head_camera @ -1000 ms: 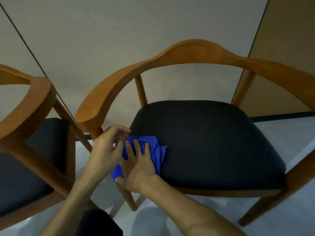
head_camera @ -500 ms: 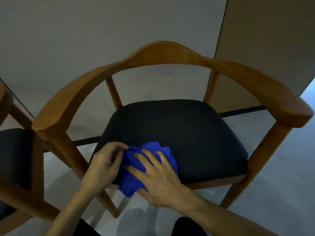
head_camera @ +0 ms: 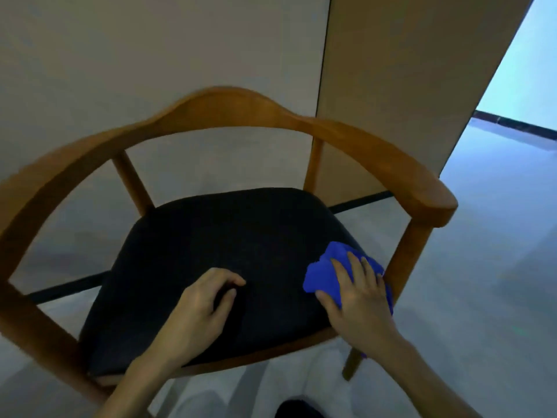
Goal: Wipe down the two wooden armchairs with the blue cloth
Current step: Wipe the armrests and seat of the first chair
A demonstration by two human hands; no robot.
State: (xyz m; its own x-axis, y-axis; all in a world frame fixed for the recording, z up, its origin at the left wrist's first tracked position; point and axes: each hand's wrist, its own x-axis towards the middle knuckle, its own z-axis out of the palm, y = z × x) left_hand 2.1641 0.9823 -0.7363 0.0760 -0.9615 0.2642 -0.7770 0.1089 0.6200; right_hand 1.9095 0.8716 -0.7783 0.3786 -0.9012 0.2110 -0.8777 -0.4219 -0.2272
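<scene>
**Blue cloth at the right edge of the seat**

Seen from above: one wooden armchair [head_camera: 241, 116], curved back rail sweeping round to an armrest ending at right, its front post dropping just beside the seat's right edge. Pale floor [head_camera: 482, 267] open to the right and far right; a tan wall panel [head_camera: 407, 70] rising behind the far right corner, a grey wall [head_camera: 150, 55] behind the rest. Dark seat cushion [head_camera: 226, 267] bare across its middle and left.

Pressed on the near right corner of the cushion, close against the front post: the blue cloth [head_camera: 324, 276], bunched and rumpled, vivid against the black fabric, spilling slightly over the seat's right edge. Flat on top of it, the right hand [head_camera: 358, 294], fingers [head_camera: 352, 263] extended and slightly spread, pushing down rather than pinching. Resting on the cushion near the front middle, well apart from the cloth: the left hand [head_camera: 208, 300], fingers loosely curled, holding nothing. Back rail blurred.
</scene>
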